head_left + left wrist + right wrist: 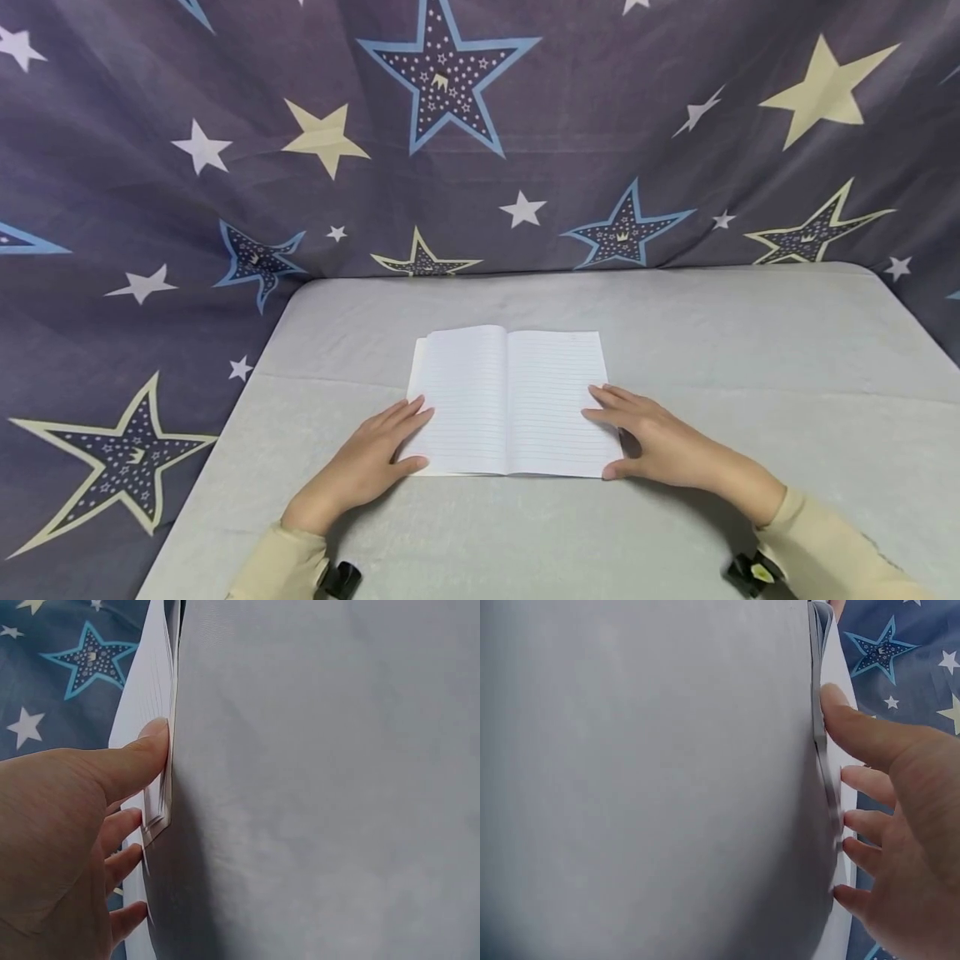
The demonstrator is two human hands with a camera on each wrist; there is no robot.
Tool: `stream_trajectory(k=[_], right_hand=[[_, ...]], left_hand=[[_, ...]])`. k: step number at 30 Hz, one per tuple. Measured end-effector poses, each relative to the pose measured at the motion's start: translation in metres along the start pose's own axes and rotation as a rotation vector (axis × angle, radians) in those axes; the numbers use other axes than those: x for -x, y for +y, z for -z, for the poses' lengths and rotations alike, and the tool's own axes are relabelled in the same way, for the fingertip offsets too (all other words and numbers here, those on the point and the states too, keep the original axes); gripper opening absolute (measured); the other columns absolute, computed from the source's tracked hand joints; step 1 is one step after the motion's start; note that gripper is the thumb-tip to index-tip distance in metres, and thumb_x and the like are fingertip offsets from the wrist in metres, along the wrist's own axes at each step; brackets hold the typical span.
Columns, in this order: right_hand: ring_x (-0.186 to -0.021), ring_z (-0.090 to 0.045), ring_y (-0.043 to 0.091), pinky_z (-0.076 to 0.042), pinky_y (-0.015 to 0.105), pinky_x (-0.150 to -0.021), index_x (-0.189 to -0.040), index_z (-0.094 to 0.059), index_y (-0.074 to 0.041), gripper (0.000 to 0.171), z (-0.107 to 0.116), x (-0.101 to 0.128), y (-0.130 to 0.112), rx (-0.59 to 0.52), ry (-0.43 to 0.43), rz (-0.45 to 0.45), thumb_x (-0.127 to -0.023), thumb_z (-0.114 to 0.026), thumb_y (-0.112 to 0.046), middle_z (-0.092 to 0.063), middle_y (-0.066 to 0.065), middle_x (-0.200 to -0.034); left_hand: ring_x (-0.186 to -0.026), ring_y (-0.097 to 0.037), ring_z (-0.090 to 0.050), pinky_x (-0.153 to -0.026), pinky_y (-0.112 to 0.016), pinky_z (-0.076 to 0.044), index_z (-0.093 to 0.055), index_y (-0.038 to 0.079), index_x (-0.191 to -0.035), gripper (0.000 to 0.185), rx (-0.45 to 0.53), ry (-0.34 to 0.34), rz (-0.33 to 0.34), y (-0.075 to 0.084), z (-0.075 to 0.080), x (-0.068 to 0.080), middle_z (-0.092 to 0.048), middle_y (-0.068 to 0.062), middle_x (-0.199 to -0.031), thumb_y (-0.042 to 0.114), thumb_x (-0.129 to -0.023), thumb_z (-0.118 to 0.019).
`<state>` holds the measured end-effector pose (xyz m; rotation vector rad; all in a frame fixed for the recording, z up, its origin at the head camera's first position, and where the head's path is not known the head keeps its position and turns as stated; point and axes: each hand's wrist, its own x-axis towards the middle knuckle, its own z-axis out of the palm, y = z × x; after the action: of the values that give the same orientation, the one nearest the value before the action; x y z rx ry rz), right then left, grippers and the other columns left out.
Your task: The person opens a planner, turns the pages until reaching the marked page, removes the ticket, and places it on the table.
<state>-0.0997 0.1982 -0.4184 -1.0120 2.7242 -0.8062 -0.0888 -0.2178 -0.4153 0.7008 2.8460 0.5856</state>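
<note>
An open notebook [551,400] with blank, lined pages lies flat on the grey-covered table. My left hand [367,454] rests at its left edge, fingertips on the left page and thumb by the lower left corner. Seen from the left wrist, that thumb [139,754] touches the edge of the stacked pages [154,682]. At the opposite side, my right hand [663,442] has its fingertips on the right page, its thumb at the lower right corner. The right wrist view shows this thumb [862,727] against the notebook's edge [817,682], the other fingers spread apart.
The grey tablecloth [750,333] stretches around the notebook on all sides. Behind the table and along its left hangs a dark curtain [585,100] printed with stars. A black wrist device [341,579] sits by the left sleeve, another [746,575] by the right sleeve.
</note>
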Motion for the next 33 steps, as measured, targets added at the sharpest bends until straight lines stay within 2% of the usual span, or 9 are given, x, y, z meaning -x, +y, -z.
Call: stream_trajectory(k=[5,11,16,18,21,26,29,33], right_hand=[[-0.140,-0.032,0.047,-0.032,0.066,-0.107,-0.136,-0.061,-0.006,0.082,-0.005,-0.002,0.002,-0.007,0.033,0.034,-0.069,-0.081,-0.049,-0.041,0.022,-0.151],[-0.139,-0.034,0.045,-0.033,0.065,-0.106,-0.134,-0.063,-0.008,0.069,-0.007,-0.003,0.002,0.013,0.063,0.041,-0.075,-0.081,-0.038,-0.043,0.020,-0.150],[-0.135,-0.042,0.043,-0.036,0.062,-0.106,-0.129,-0.067,-0.009,0.057,-0.010,-0.004,-0.007,0.097,0.134,-0.019,-0.079,-0.082,-0.030,-0.049,0.019,-0.146],[-0.132,-0.045,0.042,-0.037,0.060,-0.106,-0.130,-0.066,-0.007,0.059,-0.011,-0.005,-0.012,0.146,0.178,-0.058,-0.079,-0.083,-0.032,-0.051,0.021,-0.143],[-0.129,-0.048,0.044,-0.039,0.059,-0.105,-0.135,-0.059,-0.002,0.072,-0.012,-0.008,-0.020,0.175,0.260,-0.115,-0.077,-0.085,-0.035,-0.049,0.025,-0.144],[-0.133,-0.044,0.044,-0.037,0.057,-0.108,-0.146,-0.040,0.007,0.093,-0.009,-0.016,-0.034,0.096,0.339,-0.178,-0.078,-0.084,-0.038,-0.040,0.027,-0.150],[-0.135,-0.042,0.043,-0.035,0.056,-0.110,-0.149,-0.035,0.007,0.093,-0.009,-0.022,-0.045,0.037,0.328,-0.188,-0.082,-0.081,-0.038,-0.039,0.025,-0.151],[-0.136,-0.042,0.041,-0.035,0.055,-0.111,-0.149,-0.038,0.005,0.089,-0.017,-0.033,-0.061,0.007,0.295,-0.153,-0.083,-0.080,-0.036,-0.039,0.021,-0.152]], left_hand=[[-0.144,-0.038,-0.029,-0.114,-0.059,-0.025,-0.045,0.007,-0.149,0.065,0.002,-0.001,-0.001,-0.002,-0.001,0.001,-0.035,-0.013,-0.157,0.030,-0.093,-0.069],[-0.144,-0.039,-0.029,-0.114,-0.058,-0.025,-0.045,0.007,-0.149,0.066,-0.007,0.000,-0.003,-0.003,-0.002,0.001,-0.035,-0.013,-0.157,0.031,-0.093,-0.069],[-0.144,-0.039,-0.029,-0.114,-0.059,-0.025,-0.045,0.007,-0.149,0.065,-0.002,0.006,-0.006,-0.003,-0.002,0.001,-0.035,-0.014,-0.157,0.030,-0.093,-0.069],[-0.144,-0.040,-0.029,-0.114,-0.059,-0.025,-0.045,0.007,-0.149,0.065,0.004,0.007,-0.006,-0.003,-0.002,0.002,-0.035,-0.015,-0.157,0.030,-0.093,-0.069],[-0.144,-0.040,-0.028,-0.114,-0.060,-0.025,-0.045,0.007,-0.149,0.065,0.008,0.005,-0.010,-0.002,-0.002,0.002,-0.034,-0.014,-0.157,0.030,-0.093,-0.069],[-0.145,-0.039,-0.027,-0.114,-0.059,-0.024,-0.044,0.008,-0.150,0.065,0.018,-0.002,-0.003,-0.001,-0.002,0.002,-0.034,-0.013,-0.158,0.031,-0.094,-0.068],[-0.145,-0.039,-0.027,-0.115,-0.059,-0.023,-0.044,0.009,-0.150,0.065,0.018,-0.006,0.006,-0.002,-0.002,0.002,-0.033,-0.013,-0.158,0.032,-0.094,-0.067],[-0.145,-0.039,-0.026,-0.115,-0.059,-0.023,-0.043,0.010,-0.151,0.065,0.015,-0.011,0.014,-0.003,-0.003,0.002,-0.032,-0.012,-0.159,0.033,-0.095,-0.066]])
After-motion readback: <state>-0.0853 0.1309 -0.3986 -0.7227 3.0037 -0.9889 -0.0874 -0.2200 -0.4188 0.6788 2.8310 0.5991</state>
